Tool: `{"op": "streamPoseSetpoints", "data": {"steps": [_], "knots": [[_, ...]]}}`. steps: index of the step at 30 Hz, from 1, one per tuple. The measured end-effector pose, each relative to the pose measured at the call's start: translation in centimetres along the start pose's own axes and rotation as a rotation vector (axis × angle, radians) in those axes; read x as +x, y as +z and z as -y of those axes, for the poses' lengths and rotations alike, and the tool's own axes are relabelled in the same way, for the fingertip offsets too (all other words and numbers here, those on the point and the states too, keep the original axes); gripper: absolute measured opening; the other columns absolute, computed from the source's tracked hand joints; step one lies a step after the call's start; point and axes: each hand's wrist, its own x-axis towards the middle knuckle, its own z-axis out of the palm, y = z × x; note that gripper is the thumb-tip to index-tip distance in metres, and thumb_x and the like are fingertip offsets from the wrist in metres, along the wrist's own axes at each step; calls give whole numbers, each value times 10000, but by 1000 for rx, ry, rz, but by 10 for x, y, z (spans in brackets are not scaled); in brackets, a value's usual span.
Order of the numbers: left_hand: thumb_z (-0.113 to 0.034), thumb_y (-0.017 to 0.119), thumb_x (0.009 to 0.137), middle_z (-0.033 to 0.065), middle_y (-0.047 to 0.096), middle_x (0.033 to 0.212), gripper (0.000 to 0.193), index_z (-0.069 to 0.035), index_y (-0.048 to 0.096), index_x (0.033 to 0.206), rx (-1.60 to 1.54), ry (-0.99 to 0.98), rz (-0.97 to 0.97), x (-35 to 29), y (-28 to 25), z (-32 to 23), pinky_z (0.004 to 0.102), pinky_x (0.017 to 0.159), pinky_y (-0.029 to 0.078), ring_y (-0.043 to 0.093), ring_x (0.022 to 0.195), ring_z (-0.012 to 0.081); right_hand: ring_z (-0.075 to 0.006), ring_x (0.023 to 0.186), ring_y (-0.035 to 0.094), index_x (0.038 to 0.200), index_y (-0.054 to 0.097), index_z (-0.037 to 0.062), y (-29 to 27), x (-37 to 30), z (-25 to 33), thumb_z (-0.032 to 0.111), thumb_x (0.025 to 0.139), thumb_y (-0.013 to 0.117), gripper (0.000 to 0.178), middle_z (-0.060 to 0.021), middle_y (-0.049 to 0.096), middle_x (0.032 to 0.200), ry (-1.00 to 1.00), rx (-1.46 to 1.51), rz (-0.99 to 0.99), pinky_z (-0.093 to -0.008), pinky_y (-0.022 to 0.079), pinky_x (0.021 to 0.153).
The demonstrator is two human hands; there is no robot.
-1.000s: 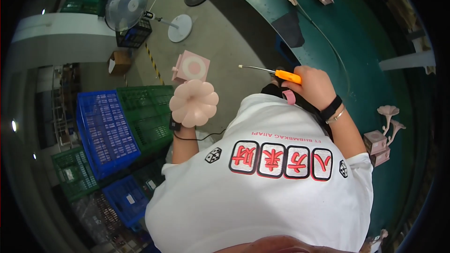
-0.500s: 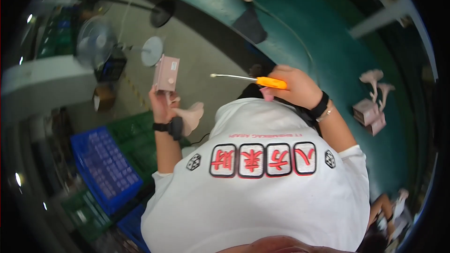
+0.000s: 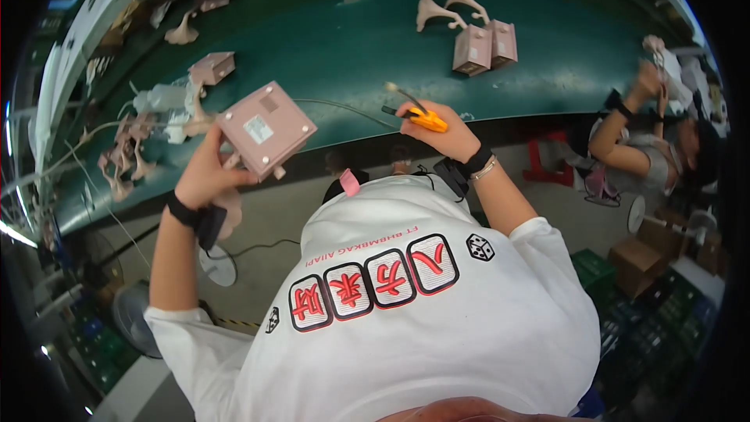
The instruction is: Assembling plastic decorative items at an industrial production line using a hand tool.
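My left hand (image 3: 205,172) is closed on a pink gramophone-shaped box (image 3: 269,131). Its underside faces up, showing small white feet, a pale label and a grille patch. Part of its flared horn (image 3: 229,211) shows below my hand, beside the black wristband. Held over the table's near edge, my right hand (image 3: 444,134) grips an orange-handled tool (image 3: 427,119). A thin shaft with a pale tip rises from it, blurred; a short dark piece also sticks out by the fingers. The box and tool are apart.
Two pink gramophones (image 3: 473,51) lie on the green table (image 3: 351,39). More horns and boxes (image 3: 212,68) lie at the left beside a clear plastic bag (image 3: 162,99). A cable (image 3: 336,103) crosses the table. At the right, a co-worker (image 3: 625,152) sits; a fan (image 3: 141,316) stands lower left.
My view and body have turned toward the table. The gramophone in my left hand has moved from over the floor to the table's edge, its underside now up. The orange-handled tool stays in my right hand.
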Motion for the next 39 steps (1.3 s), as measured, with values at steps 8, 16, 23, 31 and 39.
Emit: {"op": "streamPoseSetpoints", "data": {"steps": [8,16,23,31,39], "knots": [[-121,827,754,6,616,906,630,-22,484,1274,326,-325,686,254,51,-69,180,432,397,530,549,29,-89,720,612,1164,591,33,-29,-92,-31,79,943,635,230,-63,678,868,341,355,-359,-234,510,680],[-185,799,806,-2,601,778,550,-20,524,1253,549,-429,1080,440,164,-45,203,509,452,568,610,54,-95,693,621,1169,588,34,-28,-136,-47,79,942,629,235,-61,669,842,454,433,-654,-239,515,652],[-273,848,773,81,635,900,599,-3,531,1203,770,80,1030,502,160,-67,312,730,536,651,878,183,-97,692,624,1158,600,44,-39,-122,-49,82,932,644,233,-46,658,828,540,389,-580,-242,519,639],[-292,794,801,193,606,1240,618,50,528,1243,348,403,-125,363,195,-57,369,940,493,619,1085,250,-102,699,628,1153,602,42,-59,-106,-54,82,925,655,237,-44,652,828,520,414,-574,-253,530,645],[-219,838,706,197,660,1150,735,10,494,1314,-37,307,-198,349,294,-10,387,941,515,654,1069,300,-124,712,633,1152,597,31,-69,-110,-62,73,929,649,233,-54,649,824,451,370,-562,-275,540,655]]}}
